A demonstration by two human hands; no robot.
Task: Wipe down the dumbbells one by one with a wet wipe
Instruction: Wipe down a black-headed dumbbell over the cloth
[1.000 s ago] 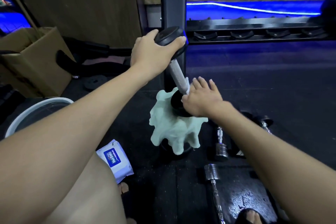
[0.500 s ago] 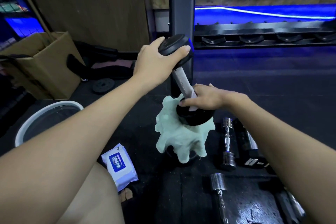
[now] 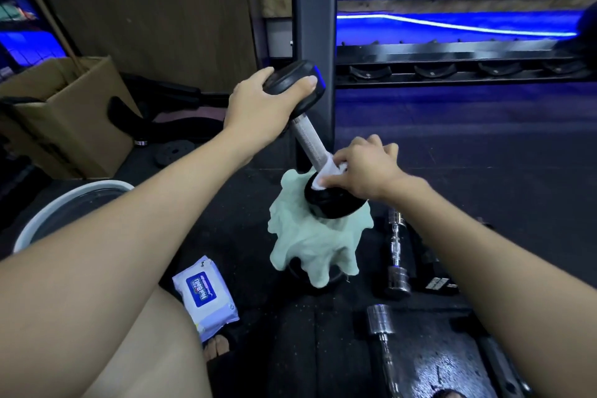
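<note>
A black dumbbell [image 3: 308, 136] with a knurled steel handle stands tilted, its lower head resting on a pale green cloth [image 3: 318, 242] draped over something dark. My left hand [image 3: 261, 103] grips the dumbbell's upper head. My right hand [image 3: 365, 168] pinches a white wet wipe [image 3: 326, 173] against the foot of the handle, where it meets the lower head. A blue and white wet wipe pack [image 3: 205, 296] lies on the floor near my left knee.
Chrome dumbbells [image 3: 395, 255] and another chrome dumbbell [image 3: 382, 329] lie on the black rubber floor to the right. A white-rimmed basin [image 3: 69, 200] sits at left, a cardboard box [image 3: 71, 116] behind it. A rack post [image 3: 313, 26] and rack shelf [image 3: 452, 64] stand behind.
My right hand has shifted from the lower head's top onto the base of the handle, and the white wipe now shows there. The left hand keeps its grip on the upper head.
</note>
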